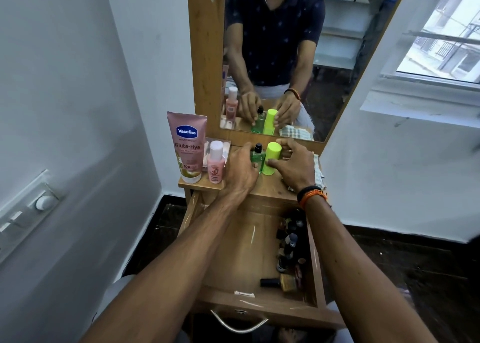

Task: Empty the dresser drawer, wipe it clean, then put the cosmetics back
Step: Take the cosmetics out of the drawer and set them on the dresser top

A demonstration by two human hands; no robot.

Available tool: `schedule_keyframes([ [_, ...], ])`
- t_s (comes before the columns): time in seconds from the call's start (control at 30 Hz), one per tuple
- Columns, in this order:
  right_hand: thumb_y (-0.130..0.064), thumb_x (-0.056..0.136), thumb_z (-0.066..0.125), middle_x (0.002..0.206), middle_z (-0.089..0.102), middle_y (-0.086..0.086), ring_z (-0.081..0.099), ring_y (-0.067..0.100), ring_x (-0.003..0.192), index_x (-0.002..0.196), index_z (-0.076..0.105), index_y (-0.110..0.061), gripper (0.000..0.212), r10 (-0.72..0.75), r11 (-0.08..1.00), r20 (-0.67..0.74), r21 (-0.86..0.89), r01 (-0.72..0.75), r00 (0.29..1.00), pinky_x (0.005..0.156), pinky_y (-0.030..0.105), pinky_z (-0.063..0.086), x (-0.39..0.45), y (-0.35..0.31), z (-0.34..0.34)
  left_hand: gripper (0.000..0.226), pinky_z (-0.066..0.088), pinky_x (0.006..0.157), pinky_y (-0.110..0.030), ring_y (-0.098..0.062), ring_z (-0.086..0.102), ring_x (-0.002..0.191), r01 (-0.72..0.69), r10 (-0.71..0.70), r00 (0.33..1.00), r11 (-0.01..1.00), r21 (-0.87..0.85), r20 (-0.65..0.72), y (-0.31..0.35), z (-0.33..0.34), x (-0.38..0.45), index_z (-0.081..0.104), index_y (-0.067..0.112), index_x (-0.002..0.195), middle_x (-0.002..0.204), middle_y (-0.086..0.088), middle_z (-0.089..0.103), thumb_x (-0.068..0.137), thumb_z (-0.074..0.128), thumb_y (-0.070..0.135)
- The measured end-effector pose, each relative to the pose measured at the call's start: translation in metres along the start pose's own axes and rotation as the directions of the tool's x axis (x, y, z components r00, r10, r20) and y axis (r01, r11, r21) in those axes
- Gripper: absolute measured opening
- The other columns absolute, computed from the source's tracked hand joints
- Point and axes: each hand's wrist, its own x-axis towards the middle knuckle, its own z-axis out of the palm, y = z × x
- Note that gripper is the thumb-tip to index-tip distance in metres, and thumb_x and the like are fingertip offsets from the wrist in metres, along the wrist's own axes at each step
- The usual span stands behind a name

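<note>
Both of your hands are gripping bottles on the dresser top (270, 190): your left hand (240, 170) is wrapping its fingers round the clear green bottle (257, 159) with the black cap, and your right hand (294, 166) is pinching the lime-green bottle (271, 158) between thumb in front and fingers behind. You are holding the two bottles upright, side by side and touching, with their bases at the dresser top; whether they are resting on it cannot be told.

Taking the lime-green bottle as the landmark: to its left, beyond your left hand, a small pink bottle (216, 162) with a white cap is standing upright, and further left a pink Vaseline tube (187, 145) is standing on its cap at the edge of the top. To its right, a checked cloth (317, 170) is lying partly hidden under your right wrist, which is wearing a black and orange band (311, 194). Behind it, the mirror (272, 57) is reflecting the same bottles and hands. Below it, nearer to you, the drawer (244, 251) is standing pulled out; its left part is showing bare wood, while a cluster of small dark bottles (289, 241) is sitting along its right wall, and a dark-capped bottle (279, 282) is lying on its side near the front. A metal handle (239, 324) is hanging from the drawer front.
</note>
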Motion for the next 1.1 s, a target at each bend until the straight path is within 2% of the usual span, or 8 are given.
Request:
schedule_keyframes([
  [0.1,-0.020,0.070,0.089,0.109,0.074,0.003,0.066,0.013,0.096,0.117,0.069,-0.013,0.052,0.017,0.999,-0.012,-0.034,-0.017,1.000,0.085,0.032,0.057,-0.002,0.007,0.006,0.039,0.055,0.081,-0.036,-0.028,0.065,0.105,0.018,-0.018,1.000,1.000,-0.008,-0.008,-0.002,0.005,0.004,0.060,0.012,0.119,0.113,-0.011,0.071,0.083,0.068,-0.001],
  [0.23,-0.021,0.071,0.089,0.105,0.074,0.003,0.068,0.015,0.094,0.112,0.070,-0.012,0.046,0.059,0.998,-0.028,-0.019,-0.059,0.998,0.084,0.031,0.057,0.001,0.012,0.013,0.033,0.056,0.082,-0.043,-0.029,0.065,0.100,0.074,-0.075,0.997,0.997,-0.036,-0.016,-0.005,0.012,0.012,0.062,0.008,0.113,0.107,-0.013,0.071,0.082,0.068,-0.002],
  [0.37,-0.022,0.071,0.089,0.104,0.075,0.003,0.069,0.014,0.093,0.112,0.070,-0.012,0.046,0.078,0.997,-0.036,0.003,-0.078,0.996,0.086,0.036,0.059,0.008,0.012,0.019,0.029,0.054,0.080,-0.038,-0.028,0.065,0.098,0.133,-0.137,0.990,0.984,-0.115,-0.026,-0.007,0.018,0.021,0.063,0.009,0.108,0.104,-0.011,0.071,0.082,0.066,-0.002],
  [0.53,-0.030,0.071,0.089,0.100,0.075,0.002,0.068,0.014,0.089,0.110,0.070,-0.013,0.047,0.123,0.992,-0.022,-0.016,-0.124,0.992,0.083,0.036,0.060,0.017,0.017,0.025,0.032,0.049,0.087,-0.031,-0.024,0.063,0.103,0.189,-0.189,0.982,0.960,-0.206,0.018,-0.013,0.025,0.033,0.063,0.008,0.111,0.111,-0.010,0.070,0.081,0.072,0.003],
  [0.63,-0.031,0.072,0.088,0.103,0.075,0.003,0.069,0.014,0.092,0.112,0.070,-0.013,0.047,0.126,0.992,-0.046,-0.019,-0.126,0.991,0.084,0.036,0.059,0.020,0.019,0.029,0.027,0.046,0.083,-0.025,-0.022,0.064,0.101,0.221,-0.229,0.973,0.939,-0.264,0.000,-0.016,0.026,0.040,0.065,0.008,0.108,0.108,-0.008,0.072,0.082,0.070,0.002],
  [0.9,-0.028,0.074,0.086,0.108,0.075,0.003,0.069,0.013,0.097,0.115,0.070,-0.013,0.046,0.128,0.992,-0.064,0.021,-0.127,0.990,0.090,0.037,0.058,0.027,0.019,0.038,0.031,0.051,0.095,-0.035,-0.022,0.065,0.107,0.225,-0.258,0.964,0.917,-0.329,-0.059,-0.019,0.031,0.050,0.067,0.008,0.115,0.111,-0.006,0.073,0.087,0.063,-0.004],
  [1.03,-0.030,0.074,0.087,0.106,0.076,0.002,0.068,0.008,0.092,0.114,0.070,-0.014,0.046,0.132,0.991,-0.097,0.005,-0.132,0.986,0.086,0.027,0.057,0.030,0.018,0.040,0.034,0.052,0.095,-0.041,-0.022,0.064,0.107,0.230,-0.271,0.959,0.913,-0.339,-0.079,-0.020,0.034,0.051,0.066,0.008,0.115,0.112,-0.006,0.071,0.084,0.067,-0.004],
  [1.1,-0.031,0.074,0.087,0.106,0.075,0.002,0.068,0.008,0.092,0.114,0.069,-0.014,0.047,0.143,0.990,-0.112,0.004,-0.144,0.983,0.086,0.028,0.057,0.031,0.018,0.042,0.033,0.053,0.094,-0.040,-0.021,0.064,0.105,0.230,-0.274,0.958,0.914,-0.335,-0.087,-0.021,0.036,0.050,0.065,0.009,0.112,0.111,-0.006,0.071,0.082,0.072,-0.001],
])
